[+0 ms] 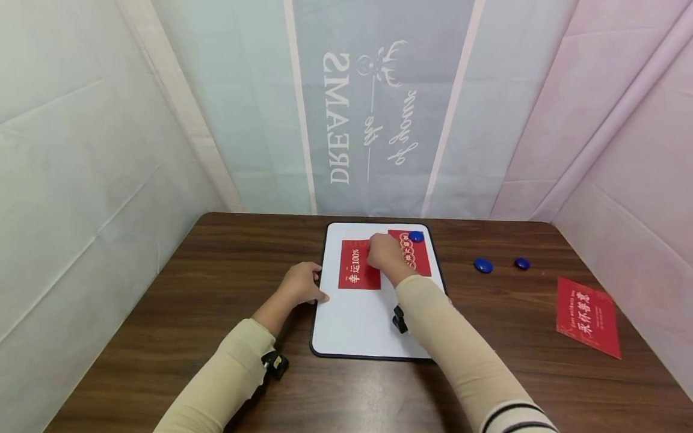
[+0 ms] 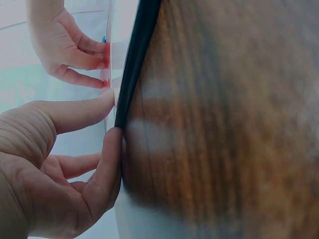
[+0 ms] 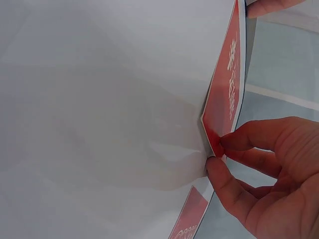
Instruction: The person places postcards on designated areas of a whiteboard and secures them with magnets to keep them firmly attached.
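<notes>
Nearest, the left hand (image 1: 301, 285) grips the left rim of the whiteboard (image 1: 357, 325) between thumb and fingers. Farther in, the right hand (image 1: 385, 252) pinches a corner of the red card (image 1: 354, 273) lying on the board's upper half. Beyond, a blue magnet (image 1: 415, 236) sits on a second card (image 1: 418, 255).

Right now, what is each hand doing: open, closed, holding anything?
Left hand: grips the left edge of the whiteboard, thumb and fingers on its black rim.
Right hand: pinches a corner of the red card lying on the whiteboard.
</notes>
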Action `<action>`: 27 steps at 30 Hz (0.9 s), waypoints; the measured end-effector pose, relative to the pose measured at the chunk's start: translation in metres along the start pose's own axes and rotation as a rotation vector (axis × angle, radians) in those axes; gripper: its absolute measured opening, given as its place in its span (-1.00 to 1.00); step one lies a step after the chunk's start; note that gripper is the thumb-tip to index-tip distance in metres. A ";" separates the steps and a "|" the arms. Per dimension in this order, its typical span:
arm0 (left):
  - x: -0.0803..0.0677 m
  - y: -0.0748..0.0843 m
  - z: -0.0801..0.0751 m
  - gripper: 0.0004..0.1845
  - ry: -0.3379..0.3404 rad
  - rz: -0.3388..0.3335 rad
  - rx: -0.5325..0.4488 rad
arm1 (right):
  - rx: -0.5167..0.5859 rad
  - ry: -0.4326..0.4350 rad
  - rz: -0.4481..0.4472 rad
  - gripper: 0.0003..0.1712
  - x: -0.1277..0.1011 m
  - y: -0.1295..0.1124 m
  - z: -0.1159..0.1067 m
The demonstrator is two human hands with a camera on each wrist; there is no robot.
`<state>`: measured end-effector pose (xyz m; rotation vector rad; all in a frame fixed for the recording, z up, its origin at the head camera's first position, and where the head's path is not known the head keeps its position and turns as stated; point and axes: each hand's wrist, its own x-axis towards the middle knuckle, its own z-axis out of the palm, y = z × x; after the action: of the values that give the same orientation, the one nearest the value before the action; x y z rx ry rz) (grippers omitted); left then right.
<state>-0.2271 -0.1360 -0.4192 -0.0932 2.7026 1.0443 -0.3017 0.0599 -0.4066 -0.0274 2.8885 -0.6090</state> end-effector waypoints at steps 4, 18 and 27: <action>-0.001 -0.001 0.001 -0.18 -0.001 0.001 -0.004 | -0.024 -0.010 -0.004 -0.44 -0.001 -0.002 0.000; -0.001 0.000 0.001 -0.18 0.004 0.017 0.008 | -0.106 -0.003 -0.044 -0.51 -0.003 -0.005 0.001; -0.001 0.000 0.001 -0.18 0.005 0.001 -0.010 | -0.021 0.025 -0.040 -0.41 -0.010 -0.003 -0.010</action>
<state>-0.2257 -0.1355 -0.4195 -0.0964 2.7019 1.0598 -0.2942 0.0616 -0.3948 -0.0810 2.9254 -0.5900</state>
